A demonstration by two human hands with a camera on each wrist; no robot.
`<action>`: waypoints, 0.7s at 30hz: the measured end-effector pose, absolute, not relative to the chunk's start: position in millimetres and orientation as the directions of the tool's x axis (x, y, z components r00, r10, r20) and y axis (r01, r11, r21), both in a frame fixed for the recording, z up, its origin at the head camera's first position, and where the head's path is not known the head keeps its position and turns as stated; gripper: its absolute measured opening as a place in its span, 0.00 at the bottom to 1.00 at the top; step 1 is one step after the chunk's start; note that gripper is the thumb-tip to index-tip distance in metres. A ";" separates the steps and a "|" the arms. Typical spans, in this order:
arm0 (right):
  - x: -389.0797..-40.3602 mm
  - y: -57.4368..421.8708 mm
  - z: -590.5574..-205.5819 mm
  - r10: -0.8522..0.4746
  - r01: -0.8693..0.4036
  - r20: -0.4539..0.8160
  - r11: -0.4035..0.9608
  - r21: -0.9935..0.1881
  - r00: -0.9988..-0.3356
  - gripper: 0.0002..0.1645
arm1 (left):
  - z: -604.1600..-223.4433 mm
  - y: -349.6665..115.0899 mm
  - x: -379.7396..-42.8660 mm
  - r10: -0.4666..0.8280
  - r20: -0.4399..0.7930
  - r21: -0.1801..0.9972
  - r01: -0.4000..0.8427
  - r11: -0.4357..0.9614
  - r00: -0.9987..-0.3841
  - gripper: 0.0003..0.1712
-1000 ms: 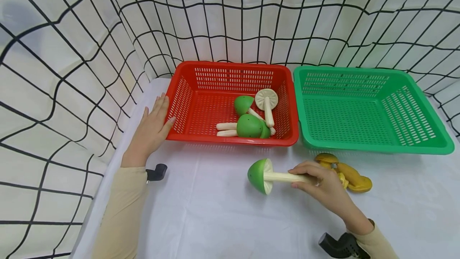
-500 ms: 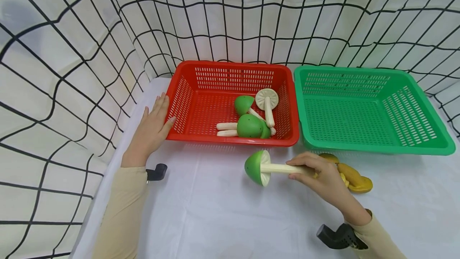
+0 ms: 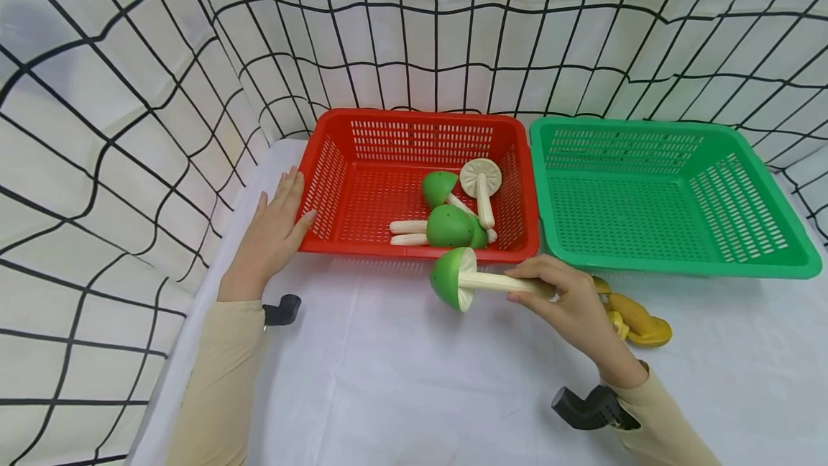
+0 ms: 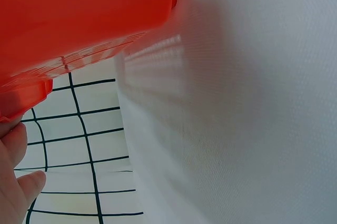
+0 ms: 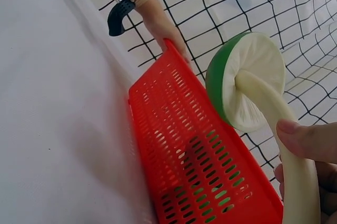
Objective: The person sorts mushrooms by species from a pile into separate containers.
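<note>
My right hand (image 3: 572,308) pinches the pale stem of a green-capped toy mushroom (image 3: 448,279), its cap pointing left and overlapping the front rim of the red basket (image 3: 362,250) in the head view. The right wrist view shows thumb and fingers around the stem of this mushroom (image 5: 253,81), held above the table beside the basket. Inside the red basket, on its right side, lie several more green mushrooms (image 3: 449,225), one with its pale underside (image 3: 480,175) up. My left hand (image 3: 268,232) rests with straight fingers against the basket's left end.
A green basket (image 3: 647,265) stands directly right of the red one. Yellow-brown toy mushrooms (image 3: 640,322) lie on the white tablecloth (image 3: 401,394) in front of it, partly behind my right hand. Black netting (image 3: 433,13) over white cloth encloses the back and left.
My right hand has carried the green mushroom up and slightly left, from the tablecloth area to the front rim of the red basket. The left hand has not moved.
</note>
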State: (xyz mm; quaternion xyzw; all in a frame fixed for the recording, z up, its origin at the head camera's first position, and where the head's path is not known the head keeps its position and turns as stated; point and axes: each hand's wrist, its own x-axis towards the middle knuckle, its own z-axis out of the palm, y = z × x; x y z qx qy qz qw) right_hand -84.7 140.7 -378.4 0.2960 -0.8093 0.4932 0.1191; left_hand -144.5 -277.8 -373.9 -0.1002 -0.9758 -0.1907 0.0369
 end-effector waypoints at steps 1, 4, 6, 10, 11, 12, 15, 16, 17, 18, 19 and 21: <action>-86.1 139.7 -377.9 -0.362 -0.600 0.488 0.336 -0.726 -0.794 0.21 | -373.9 -277.9 -144.4 0.181 0.109 0.365 0.209 0.907 -0.977 0.39; -90.4 137.0 -375.3 -0.360 -0.610 0.502 0.331 -0.720 -0.787 0.21 | -374.3 -278.2 -144.3 0.180 0.111 0.368 0.209 0.906 -0.977 0.39; -93.5 135.8 -374.0 -0.358 -0.622 0.516 0.321 -0.715 -0.778 0.21 | -374.4 -278.4 -144.2 0.182 0.113 0.368 0.211 0.906 -0.977 0.39; -99.0 133.5 -371.5 -0.359 -0.626 0.523 0.299 -0.721 -0.773 0.22 | -374.3 -278.8 -143.6 0.181 0.115 0.368 0.211 0.906 -0.977 0.39; -100.5 133.0 -371.1 -0.359 -0.625 0.521 0.298 -0.722 -0.774 0.22 | -374.3 -278.7 -143.6 0.180 0.115 0.367 0.210 0.906 -0.977 0.39; -102.1 132.6 -370.7 -0.359 -0.623 0.520 0.297 -0.723 -0.775 0.22 | -374.3 -278.6 -143.6 0.179 0.114 0.367 0.209 0.906 -0.977 0.39; -108.2 130.9 -369.9 -0.355 -0.623 0.522 0.296 -0.724 -0.776 0.22 | -373.8 -278.2 -143.8 0.176 0.114 0.368 0.206 0.907 -0.978 0.39; -110.4 130.4 -369.5 -0.353 -0.617 0.516 0.298 -0.729 -0.780 0.22 | -373.7 -278.2 -143.8 0.176 0.114 0.370 0.206 0.906 -0.978 0.39; -112.7 130.0 -369.1 -0.350 -0.613 0.514 0.296 -0.733 -0.783 0.21 | -373.5 -278.1 -143.8 0.177 0.114 0.370 0.207 0.906 -0.978 0.39; -115.1 129.7 -368.9 -0.348 -0.606 0.508 0.293 -0.739 -0.788 0.21 | -373.4 -278.1 -143.7 0.177 0.113 0.371 0.207 0.905 -0.978 0.39; -117.2 129.5 -368.6 -0.347 -0.598 0.500 0.293 -0.746 -0.793 0.20 | -373.4 -278.2 -143.7 0.178 0.113 0.371 0.207 0.905 -0.978 0.39; -121.1 129.2 -368.2 -0.343 -0.583 0.485 0.296 -0.757 -0.804 0.19 | -373.6 -278.5 -143.5 0.177 0.109 0.372 0.206 0.905 -0.978 0.39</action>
